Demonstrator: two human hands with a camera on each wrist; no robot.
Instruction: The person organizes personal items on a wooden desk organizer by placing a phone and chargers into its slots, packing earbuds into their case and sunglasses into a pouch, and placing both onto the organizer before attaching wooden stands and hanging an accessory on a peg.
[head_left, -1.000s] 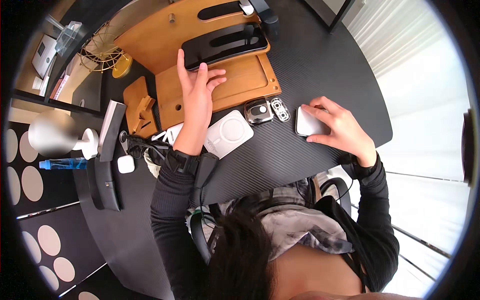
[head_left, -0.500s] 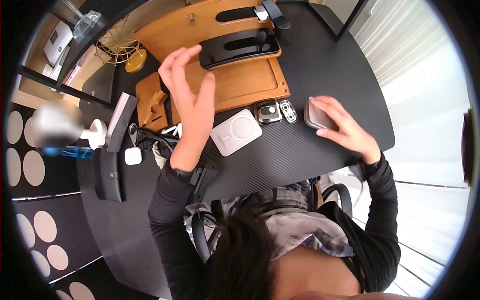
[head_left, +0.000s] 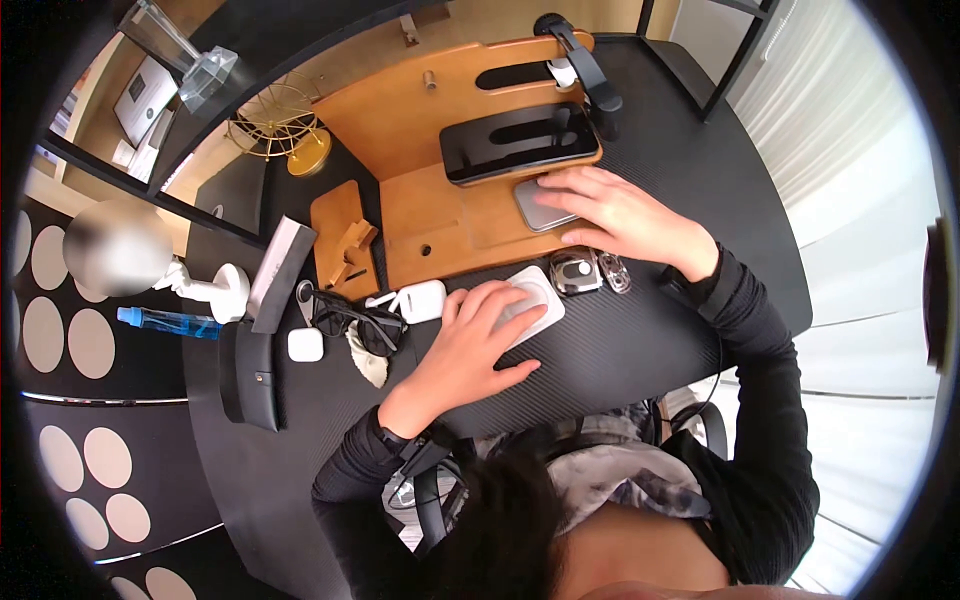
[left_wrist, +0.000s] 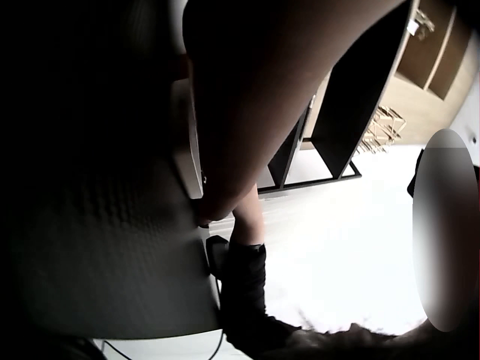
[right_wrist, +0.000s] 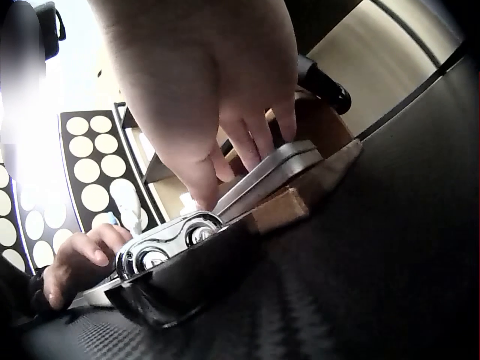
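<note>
My right hand (head_left: 620, 215) holds a flat silver rounded case (head_left: 545, 205) at the right end of a wooden desk organizer's tray (head_left: 440, 215). In the right wrist view, the thumb is at the near side of the case (right_wrist: 270, 176) and the fingers are at its far side. My left hand (head_left: 470, 345) lies over a white magnetic power bank (head_left: 545, 312) with a ring on its face. Its fingers rest across the power bank, while the thumb points away from it. A black phone (head_left: 520, 142) leans on the organizer, behind the silver case.
A clear-fronted black case (head_left: 575, 272) and a small two-ringed item (head_left: 615, 272) stand near my right wrist. Left of the power bank lie a white earbud case (head_left: 420, 300), sunglasses (head_left: 375, 328) and a black pouch (head_left: 248, 375). A watch (head_left: 562, 72) hangs on the organizer.
My right hand has carried the silver case from the desk's right side onto the wooden tray. My left hand has come down from the air onto the power bank. The head view has shifted.
</note>
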